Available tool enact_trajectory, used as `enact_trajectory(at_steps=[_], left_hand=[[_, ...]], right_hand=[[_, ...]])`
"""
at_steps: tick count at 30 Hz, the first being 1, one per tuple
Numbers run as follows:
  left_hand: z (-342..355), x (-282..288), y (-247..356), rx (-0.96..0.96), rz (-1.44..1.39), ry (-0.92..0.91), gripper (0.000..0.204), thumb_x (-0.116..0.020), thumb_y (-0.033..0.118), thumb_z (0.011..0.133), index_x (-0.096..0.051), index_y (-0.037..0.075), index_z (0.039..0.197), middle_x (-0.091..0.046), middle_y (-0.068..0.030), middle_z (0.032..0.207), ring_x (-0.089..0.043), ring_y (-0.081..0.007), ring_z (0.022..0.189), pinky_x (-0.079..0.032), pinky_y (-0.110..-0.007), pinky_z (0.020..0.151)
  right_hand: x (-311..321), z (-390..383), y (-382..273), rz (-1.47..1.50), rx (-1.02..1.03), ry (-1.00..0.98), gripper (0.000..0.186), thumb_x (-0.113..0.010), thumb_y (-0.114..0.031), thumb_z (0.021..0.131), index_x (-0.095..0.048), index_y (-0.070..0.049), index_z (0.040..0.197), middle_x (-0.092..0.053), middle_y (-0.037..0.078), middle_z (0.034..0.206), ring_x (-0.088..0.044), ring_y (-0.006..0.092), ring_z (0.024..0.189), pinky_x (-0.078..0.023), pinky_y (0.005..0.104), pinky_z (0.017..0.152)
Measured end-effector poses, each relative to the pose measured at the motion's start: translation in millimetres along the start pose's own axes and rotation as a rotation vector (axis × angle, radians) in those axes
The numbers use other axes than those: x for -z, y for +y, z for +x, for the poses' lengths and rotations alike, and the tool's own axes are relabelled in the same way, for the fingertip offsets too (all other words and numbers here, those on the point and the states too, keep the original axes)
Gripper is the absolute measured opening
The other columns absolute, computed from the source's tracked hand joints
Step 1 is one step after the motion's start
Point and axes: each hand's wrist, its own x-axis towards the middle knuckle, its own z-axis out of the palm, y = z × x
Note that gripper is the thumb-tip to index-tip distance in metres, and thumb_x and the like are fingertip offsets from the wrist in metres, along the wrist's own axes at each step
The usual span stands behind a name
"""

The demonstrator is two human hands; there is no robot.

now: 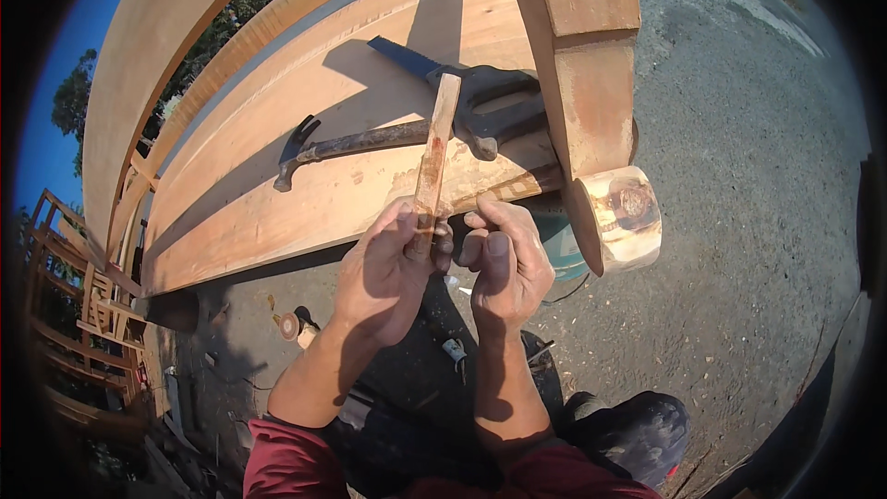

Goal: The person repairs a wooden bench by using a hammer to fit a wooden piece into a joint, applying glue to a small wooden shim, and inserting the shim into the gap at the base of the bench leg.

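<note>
My left hand (374, 277) is closed around the lower end of a thin wooden strip (436, 152), which stands up from the fingers with a reddish-brown stain on its face. Close by on the right, my right hand (510, 268) has its fingers curled together near the strip's lower end. Whatever those fingers may hold is hidden. Beyond both hands, a claw hammer (360, 141) lies on a broad wooden board (249, 212). A handsaw (485, 97) with a black handle and a dark blade rests there too, partly behind the strip.
A thick wooden post (596, 97) rises at the board's right, beside a round wooden end (633, 212). Curved timbers (139, 65) arch over the left. Below the board's right end is a green object (565, 257). Slatted woodwork (88, 305) stands far left.
</note>
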Motion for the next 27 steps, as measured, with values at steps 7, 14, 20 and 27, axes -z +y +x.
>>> enact_trajectory(at_steps=[7,14,20,27], left_hand=[[2.9,-11.8,-5.1,-0.072,-0.027,0.122,0.031,-0.05,0.029,0.107,-0.051,0.001,0.12,-0.058,-0.0074,0.108,-0.052,-0.0157,0.096,-0.041,-0.036,0.095],[7.3,-3.0,-13.6,-0.271,0.635,0.315,0.047,-0.048,0.034,0.107,-0.046,0.0,0.139,-0.056,-0.0123,0.129,-0.053,-0.0205,0.121,-0.042,-0.04,0.105],[5.8,-35.2,26.8,-1.294,1.822,0.004,0.037,-0.066,0.031,0.098,-0.063,0.009,0.127,-0.061,-0.011,0.122,-0.057,-0.0254,0.119,-0.043,-0.045,0.101],[28.7,-3.4,3.9,-0.759,1.952,-0.162,0.036,-0.072,0.013,0.081,-0.071,0.006,0.116,-0.067,-0.0112,0.103,-0.064,-0.0289,0.096,-0.051,-0.041,0.087]], right_hand=[[-13.4,8.7,-19.7,-0.166,0.041,-0.199,0.022,-0.076,-0.006,0.084,-0.072,0.003,0.104,-0.072,0.017,0.097,-0.069,0.022,0.084,-0.054,0.0303,0.075],[3.2,19.2,-16.3,-0.442,0.339,-0.068,0.019,-0.073,0.004,0.083,-0.072,0.0,0.102,-0.07,0.014,0.091,-0.068,0.0256,0.079,-0.054,0.0323,0.07],[33.8,20.2,11.8,-0.652,0.607,0.121,0.035,-0.074,0.011,0.079,-0.071,-0.003,0.11,-0.069,0.015,0.095,-0.068,0.0279,0.082,-0.055,0.0337,0.07],[33.0,16.5,25.5,-0.659,0.666,0.089,0.04,-0.079,0.01,0.072,-0.075,-0.007,0.109,-0.068,0.015,0.096,-0.067,0.0299,0.084,-0.055,0.0393,0.078]])
